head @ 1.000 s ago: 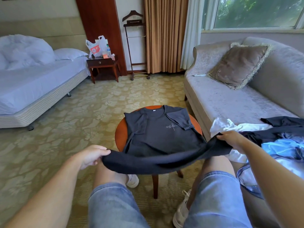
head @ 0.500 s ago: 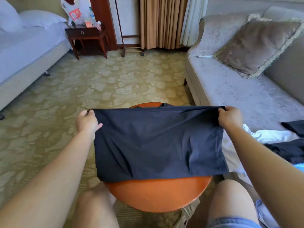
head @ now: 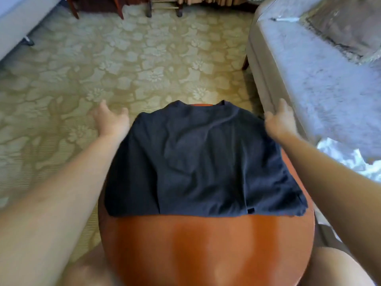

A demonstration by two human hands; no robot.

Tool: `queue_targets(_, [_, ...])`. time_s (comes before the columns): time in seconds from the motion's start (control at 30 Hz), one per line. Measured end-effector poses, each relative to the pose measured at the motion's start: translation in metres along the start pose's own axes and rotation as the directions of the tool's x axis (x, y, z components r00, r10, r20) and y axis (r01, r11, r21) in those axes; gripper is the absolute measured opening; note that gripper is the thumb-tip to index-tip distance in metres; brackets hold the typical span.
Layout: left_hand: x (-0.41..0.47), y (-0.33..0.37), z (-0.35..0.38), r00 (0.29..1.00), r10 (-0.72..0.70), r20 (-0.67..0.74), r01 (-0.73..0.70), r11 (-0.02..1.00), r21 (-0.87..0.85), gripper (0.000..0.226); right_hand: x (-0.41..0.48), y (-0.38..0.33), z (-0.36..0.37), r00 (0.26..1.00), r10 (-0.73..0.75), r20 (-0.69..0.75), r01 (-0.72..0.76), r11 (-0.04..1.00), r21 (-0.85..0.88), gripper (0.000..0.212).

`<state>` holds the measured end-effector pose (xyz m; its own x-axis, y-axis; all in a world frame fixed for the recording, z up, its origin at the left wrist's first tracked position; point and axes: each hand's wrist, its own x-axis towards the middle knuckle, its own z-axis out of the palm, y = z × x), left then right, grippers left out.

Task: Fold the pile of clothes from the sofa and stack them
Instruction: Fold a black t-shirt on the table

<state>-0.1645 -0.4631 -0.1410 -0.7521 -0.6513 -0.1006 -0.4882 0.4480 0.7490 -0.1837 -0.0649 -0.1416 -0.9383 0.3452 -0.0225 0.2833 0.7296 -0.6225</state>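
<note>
where the left hand is held at the far left corner of the dark t-shirt, its fingers are spread and loosely extended, and nothing is gripped. owing to motion blur, it cannot be told whether the cloth is touched. the right hand is held likewise at the far right corner, fingers straight and parted, thumb out, with nothing grasped; contact with the shirt cannot be confirmed there either.

the t-shirt is laid folded on the far half of a round wooden table, with its collar at the far rim and its near edge running across the middle of the top. a few creases are seen in the upper layer. polished orange-brown wood is shown on the near half.

a pale sofa is positioned just to the right of the table; a fringed cushion is seen on its far end, and a crumpled white garment on its near end, beside the right forearm. the floor is covered by a floral-patterned carpet. the corner of a bed is seen at far left.
</note>
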Motion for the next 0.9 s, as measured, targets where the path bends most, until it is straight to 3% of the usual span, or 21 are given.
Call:
queue_targets(0.1, [-0.048,-0.016,0.013,0.985,0.169,0.044,-0.175,0.963,0.207,0.066,-0.051,-0.002,0.023,0.985,-0.163,0.058,0.169,0.976,-0.134,0.057])
queue_targets(0.27, [-0.120,-0.065,0.011,0.948,0.263,0.181,-0.318,0.809,0.494,0.064,-0.142,0.030,0.033,0.967,-0.171,0.190,0.234,0.892,-0.387,0.066])
queue_targets(0.43, [-0.134,-0.086,-0.008,0.872,0.431,0.232,-0.488,0.732,0.476,0.057,-0.144,0.071,0.007,0.970,-0.155,0.188,0.224,0.872,-0.436,0.064])
queue_targets(0.53, [-0.146,-0.083,-0.014,0.864,0.407,0.297,-0.504,0.678,0.535,0.059,-0.140,0.073,-0.002,0.955,-0.150,0.258,0.257,0.852,-0.456,0.063])
queue_targets(0.7, [-0.188,-0.093,-0.020,0.913,0.276,0.302,-0.405,0.717,0.568,0.066,-0.182,0.068,0.000,0.982,-0.105,0.158,0.168,0.866,-0.470,0.064])
queue_targets(0.9, [-0.197,-0.108,-0.039,0.909,0.242,0.339,-0.406,0.693,0.596,0.068,-0.203,0.081,-0.012,0.978,-0.037,0.206,0.130,0.878,-0.460,0.065])
